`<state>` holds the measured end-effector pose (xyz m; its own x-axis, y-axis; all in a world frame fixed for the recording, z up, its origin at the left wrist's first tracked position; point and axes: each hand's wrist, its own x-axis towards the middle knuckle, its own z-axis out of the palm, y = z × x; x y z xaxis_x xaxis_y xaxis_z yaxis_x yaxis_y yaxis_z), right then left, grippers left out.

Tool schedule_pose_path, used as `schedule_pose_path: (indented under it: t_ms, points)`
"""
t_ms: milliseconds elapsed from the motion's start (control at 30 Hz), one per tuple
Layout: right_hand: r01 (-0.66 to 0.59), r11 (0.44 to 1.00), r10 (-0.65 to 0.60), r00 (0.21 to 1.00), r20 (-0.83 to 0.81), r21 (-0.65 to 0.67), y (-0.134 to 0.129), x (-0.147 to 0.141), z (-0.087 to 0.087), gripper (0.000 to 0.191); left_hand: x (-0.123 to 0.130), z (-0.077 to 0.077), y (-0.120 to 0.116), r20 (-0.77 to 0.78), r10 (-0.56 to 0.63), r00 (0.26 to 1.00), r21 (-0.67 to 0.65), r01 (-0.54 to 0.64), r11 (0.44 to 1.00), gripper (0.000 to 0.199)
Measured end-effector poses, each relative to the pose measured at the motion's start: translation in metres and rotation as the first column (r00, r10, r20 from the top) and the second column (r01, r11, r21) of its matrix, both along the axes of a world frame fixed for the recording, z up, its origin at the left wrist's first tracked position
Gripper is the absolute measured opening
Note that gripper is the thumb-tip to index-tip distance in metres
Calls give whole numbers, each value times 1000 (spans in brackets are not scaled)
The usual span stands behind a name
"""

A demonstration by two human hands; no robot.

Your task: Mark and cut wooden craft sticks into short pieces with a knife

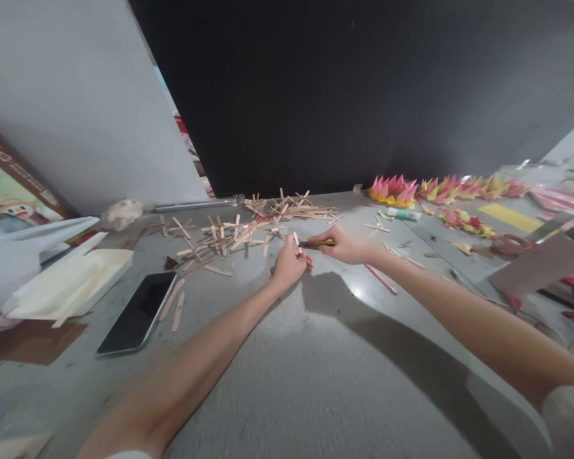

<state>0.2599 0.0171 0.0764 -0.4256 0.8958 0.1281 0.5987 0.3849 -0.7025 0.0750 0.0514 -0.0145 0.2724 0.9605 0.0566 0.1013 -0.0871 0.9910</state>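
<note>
My left hand is closed around a short pale craft stick, held upright between the fingers a little above the table. In my right hand is a slim black-and-yellow utility knife, pointed left with its tip at the stick. Whether the tip touches the stick is too small to tell. Just beyond my hands lies a loose pile of craft sticks, some crossed over each other. A pink pencil-like stick rests on the table below my right wrist.
A phone and a cream paper tray lie to the left. Along the back right stand pink-and-yellow folded paper flowers, with a glue stick before them. A tape roll sits farther right. A dark panel rises behind.
</note>
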Motion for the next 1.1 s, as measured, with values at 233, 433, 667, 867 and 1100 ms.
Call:
schedule_pose_path:
  t_ms: [233, 433, 667, 867, 1100]
  points:
    - [92, 992, -79, 987, -141, 89, -39, -10, -39, 60, -3, 1, 0, -8, -25, 1000, 57, 25, 998, 46]
    - [45, 999, -45, 997, -60, -5, -5, 5, -12, 52, -2, 3, 0, -1, -13, 1000, 31, 13, 999, 43]
    - [64, 998, -57, 982, -181, 29, -25, -6, -37, 57, -3, 6, 0, 10, -6, 1000, 24, 5, 1000, 46]
    - [84, 995, -73, 984, -165, 62, -35, -11, -41, 60, -3, 9, -1, -9, -17, 1000, 50, 18, 999, 43]
    - [8, 999, -7, 1000, 25, -44, 2, 3, -2, 55, -2, 6, 0, 11, -16, 1000, 24, 16, 1000, 43]
